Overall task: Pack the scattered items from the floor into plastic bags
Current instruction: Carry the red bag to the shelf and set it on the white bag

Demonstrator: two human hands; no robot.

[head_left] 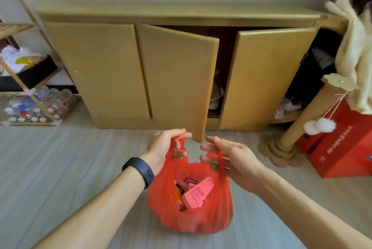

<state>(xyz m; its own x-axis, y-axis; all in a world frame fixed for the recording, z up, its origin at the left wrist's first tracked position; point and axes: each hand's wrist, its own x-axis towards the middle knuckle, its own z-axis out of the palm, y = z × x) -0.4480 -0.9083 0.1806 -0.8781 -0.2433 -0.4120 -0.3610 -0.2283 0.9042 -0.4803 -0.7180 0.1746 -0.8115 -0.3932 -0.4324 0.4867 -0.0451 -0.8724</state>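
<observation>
A red plastic bag (pixel 213 212) hangs between my two hands over the grey floor, its mouth open. Inside it I see a pink box (pixel 198 193) and a few smaller items, partly hidden by the plastic. My left hand (pixel 163 148), with a dark band on the wrist, pinches the bag's left handle at the top. My right hand (pixel 231 158) grips the right handle, which runs down across its fingers.
A low tan cabinet (pixel 100 67) stands against the wall ahead, with one door (pixel 177 79) swung out close to my hands. A bamboo shelf (pixel 26 87) with bottles is at the left. A cat post (pixel 285 144) and red boxes (pixel 342 148) are at the right.
</observation>
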